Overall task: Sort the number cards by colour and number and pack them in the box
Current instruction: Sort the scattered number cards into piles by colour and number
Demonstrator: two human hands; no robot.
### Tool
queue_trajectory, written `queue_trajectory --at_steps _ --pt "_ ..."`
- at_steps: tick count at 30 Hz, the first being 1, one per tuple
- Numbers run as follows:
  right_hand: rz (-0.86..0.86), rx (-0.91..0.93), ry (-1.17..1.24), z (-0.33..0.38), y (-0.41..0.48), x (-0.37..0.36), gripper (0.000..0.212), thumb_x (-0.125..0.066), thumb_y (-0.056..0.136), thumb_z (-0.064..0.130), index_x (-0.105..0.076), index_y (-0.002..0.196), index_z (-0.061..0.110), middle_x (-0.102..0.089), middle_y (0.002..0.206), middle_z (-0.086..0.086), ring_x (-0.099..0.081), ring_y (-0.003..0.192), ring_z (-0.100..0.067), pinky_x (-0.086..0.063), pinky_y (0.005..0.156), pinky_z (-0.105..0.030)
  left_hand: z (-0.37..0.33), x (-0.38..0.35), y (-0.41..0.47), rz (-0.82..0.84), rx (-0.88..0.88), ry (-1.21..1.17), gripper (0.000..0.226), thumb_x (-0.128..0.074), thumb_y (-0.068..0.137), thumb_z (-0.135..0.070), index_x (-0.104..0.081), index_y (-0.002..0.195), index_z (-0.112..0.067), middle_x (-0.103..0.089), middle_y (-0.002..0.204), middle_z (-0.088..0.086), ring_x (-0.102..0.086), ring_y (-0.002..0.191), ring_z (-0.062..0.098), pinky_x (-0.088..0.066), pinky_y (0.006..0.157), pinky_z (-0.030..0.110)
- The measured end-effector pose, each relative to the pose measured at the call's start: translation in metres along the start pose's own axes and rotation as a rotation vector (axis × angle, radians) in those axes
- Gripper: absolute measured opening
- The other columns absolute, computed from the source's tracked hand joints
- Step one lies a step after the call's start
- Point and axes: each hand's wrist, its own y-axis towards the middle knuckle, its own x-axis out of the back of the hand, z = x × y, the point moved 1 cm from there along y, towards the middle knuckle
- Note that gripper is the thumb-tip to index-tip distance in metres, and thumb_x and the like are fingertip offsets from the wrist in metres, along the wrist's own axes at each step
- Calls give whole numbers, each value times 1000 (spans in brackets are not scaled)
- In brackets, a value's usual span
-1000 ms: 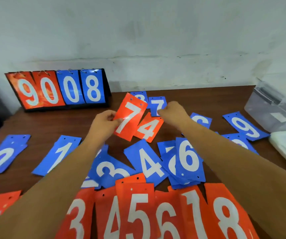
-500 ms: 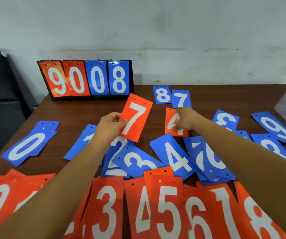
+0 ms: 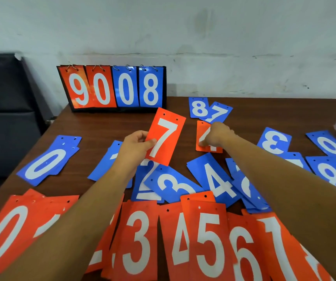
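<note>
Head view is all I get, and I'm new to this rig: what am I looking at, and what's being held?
There is no machine: a camera on a person's head looks down at two bare arms. The left hand holds up a red 7 card over the brown table. The right hand grips a red 4 card lying flat. Blue cards lie scattered mid-table, red cards line the near edge, and a flip scoreboard reading 9008 stands at the back.
</note>
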Motion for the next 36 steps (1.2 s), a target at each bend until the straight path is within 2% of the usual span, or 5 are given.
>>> queue_trajectory --at_steps 8,13,19,25,36 --pt "-9 -97 42 -5 8 4 99 -84 64 51 -33 140 14 -38 142 -18 -38 131 -38 -37 106 -48 2 -1 -8 -7 27 23 19 -64 94 -26 -64 112 -20 -69 117 -2 -68 105 20 -57 92 45" --pt "-226 122 457 -11 -3 9 61 -63 89 7 -29 139 6 -47 138 -21 -50 123 -37 -47 94 -43 0 -4 -13 -17 33 31 21 -64 95 -27 -63 115 -21 -68 116 -4 -67 102 16 -58 83 34" --pt "-362 220 710 -23 -52 36 41 -53 95 10 -42 135 7 -55 132 -13 -56 118 -29 -47 84 -33 -11 -4 -28 -39 30 -50 19 -64 95 -23 -60 114 -22 -68 115 -2 -68 99 17 -57 89 41" --pt "-167 269 977 -39 -131 35 30 -61 93 13 -55 123 16 -61 112 4 -59 96 -11 -47 73 -22 -16 5 -63 -75 -49 -74 67 -67 92 -12 -32 141 -42 -69 111 4 -71 97 22 -59 84 45" --pt "184 181 997 -53 -253 -35 8 -55 98 24 -62 99 23 -73 90 2 -73 77 -18 -60 67 -31 10 32 -161 -81 -113 6 47 -50 97 -2 -53 122 -42 -73 94 2 -74 79 22 -62 70 39"
